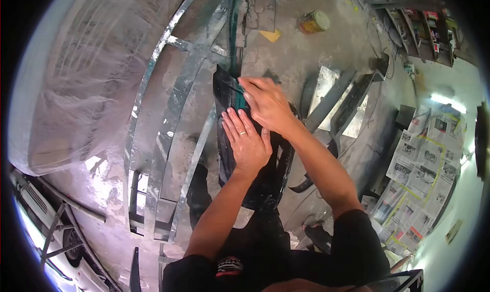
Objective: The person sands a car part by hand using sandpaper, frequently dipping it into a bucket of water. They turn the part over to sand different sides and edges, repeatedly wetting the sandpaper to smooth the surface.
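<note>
A long black panel (224, 95) with a wet-looking surface lies in front of my body, its pointed end toward the top. Flat on its middle rests my left hand (245, 139), fingers spread, a ring on one finger. Just above and to the right, my right hand (263, 100) is bent at the fingers and pressed against the panel's upper right edge, beside a teal-green strip (241, 99). Whatever lies under the right fingers is hidden.
Curved metal frame bars (176, 95) stand left of the panel. Plastic sheeting (97, 77) hangs farther left. Dark curved parts (352, 100) lie right. A tin (313, 22) and a yellow piece (270, 35) sit above. Newspaper (421, 164) covers a surface at right.
</note>
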Action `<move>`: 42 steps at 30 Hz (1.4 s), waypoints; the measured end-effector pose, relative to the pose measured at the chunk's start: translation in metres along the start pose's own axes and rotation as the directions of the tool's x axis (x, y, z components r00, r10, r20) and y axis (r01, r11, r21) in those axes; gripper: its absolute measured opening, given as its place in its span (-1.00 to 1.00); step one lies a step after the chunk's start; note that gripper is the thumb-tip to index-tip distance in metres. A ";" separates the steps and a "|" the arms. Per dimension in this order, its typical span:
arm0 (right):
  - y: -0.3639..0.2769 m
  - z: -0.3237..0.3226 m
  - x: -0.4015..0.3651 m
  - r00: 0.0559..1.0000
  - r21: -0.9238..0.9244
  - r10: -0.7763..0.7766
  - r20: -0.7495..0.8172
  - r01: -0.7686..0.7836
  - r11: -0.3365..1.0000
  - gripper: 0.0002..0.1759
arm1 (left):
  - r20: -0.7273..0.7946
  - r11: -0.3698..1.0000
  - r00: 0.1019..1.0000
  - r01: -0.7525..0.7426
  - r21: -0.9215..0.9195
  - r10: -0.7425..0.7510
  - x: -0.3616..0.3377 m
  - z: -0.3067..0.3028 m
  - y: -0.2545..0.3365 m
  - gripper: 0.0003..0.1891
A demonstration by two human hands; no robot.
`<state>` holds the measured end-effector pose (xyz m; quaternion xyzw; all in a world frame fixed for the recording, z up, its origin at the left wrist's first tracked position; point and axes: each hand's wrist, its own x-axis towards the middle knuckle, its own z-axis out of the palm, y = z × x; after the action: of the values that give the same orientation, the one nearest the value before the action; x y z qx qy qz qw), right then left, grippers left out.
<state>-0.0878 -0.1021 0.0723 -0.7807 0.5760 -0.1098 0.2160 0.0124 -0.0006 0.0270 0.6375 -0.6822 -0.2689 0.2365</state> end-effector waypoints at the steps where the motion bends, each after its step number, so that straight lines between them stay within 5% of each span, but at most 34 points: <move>1: 0.000 0.004 0.007 1.000 0.079 0.015 0.021 -0.016 0.997 -0.50 | -0.013 1.000 1.000 -0.010 0.006 0.010 0.001 0.000 -0.001 -0.17; 3: 0.015 -0.015 -0.024 0.996 0.101 -0.064 -0.059 0.070 0.992 -0.55 | -0.008 0.999 1.000 -0.029 0.043 0.029 0.001 0.002 -0.003 -0.17; 7: 0.040 -0.035 -0.068 0.991 0.163 0.125 -0.047 -0.116 0.980 -0.62 | -0.008 0.999 0.999 -0.050 0.022 0.050 0.000 0.003 -0.002 -0.19; 11: 0.031 0.014 0.004 0.985 0.256 -0.143 -0.101 0.165 0.952 -0.61 | -0.035 0.995 0.995 -0.096 0.008 0.096 0.000 0.008 -0.006 -0.19; 15: 0.050 -0.005 -0.036 0.999 0.321 -0.051 -0.011 0.052 0.946 -0.57 | -0.009 0.993 0.994 -0.112 -0.038 0.111 -0.003 0.009 -0.010 -0.19; 17: 0.064 -0.012 -0.087 0.966 0.302 0.037 -0.256 0.044 0.952 -0.57 | -0.040 0.993 0.994 -0.099 -0.059 0.097 -0.003 0.010 -0.010 -0.19; 19: 0.053 -0.001 -0.119 0.943 0.322 0.090 -0.320 0.019 0.947 -0.51 | -0.009 0.990 0.990 -0.143 -0.017 0.142 -0.006 0.009 -0.011 -0.21; 21: 0.037 0.024 -0.145 0.808 0.416 0.313 -0.499 -0.094 0.904 -0.44 | -0.001 0.998 0.998 -0.066 -0.015 0.066 -0.005 0.006 -0.009 -0.24; 26: -0.023 0.069 -0.258 0.735 0.701 0.618 -0.280 -0.284 0.654 -0.44 | -0.007 0.999 0.999 -0.033 0.024 0.034 -0.008 0.007 -0.018 -0.28; 29: -0.027 0.081 -0.295 0.730 0.766 0.650 -0.212 -0.288 0.574 -0.41 | 0.011 0.997 1.000 -0.001 0.073 0.000 -0.005 0.002 -0.018 -0.26; 32: 0.001 0.066 -0.262 0.819 0.798 0.506 -0.272 -0.102 0.594 -0.49 | 0.026 0.994 0.999 -0.038 0.098 0.036 -0.003 0.002 -0.018 -0.23; 36: 0.037 0.066 -0.195 0.803 0.855 0.538 -0.258 -0.070 0.514 -0.52 | 0.047 0.995 0.999 -0.031 0.092 0.027 -0.005 0.001 -0.022 -0.19; 39: 0.013 0.085 -0.240 0.763 0.871 0.594 -0.256 -0.085 0.484 -0.51 | 0.060 0.996 0.998 -0.030 0.079 0.025 0.000 0.001 -0.022 -0.17; 41: 0.000 0.104 -0.290 0.788 0.917 0.609 -0.090 -0.173 0.360 -0.50 | 0.042 1.000 0.999 -0.016 0.022 0.015 -0.001 -0.001 -0.020 -0.18; 42: 0.020 0.086 -0.297 0.769 0.888 0.526 0.363 -0.457 0.056 -0.50 | 0.034 1.000 0.999 -0.014 0.023 0.013 -0.001 0.000 -0.022 -0.18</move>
<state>-0.1615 0.1927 0.0100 -0.2396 0.6229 -0.3735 0.6442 0.0288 -0.0007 0.0130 0.6309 -0.6934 -0.2702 0.2195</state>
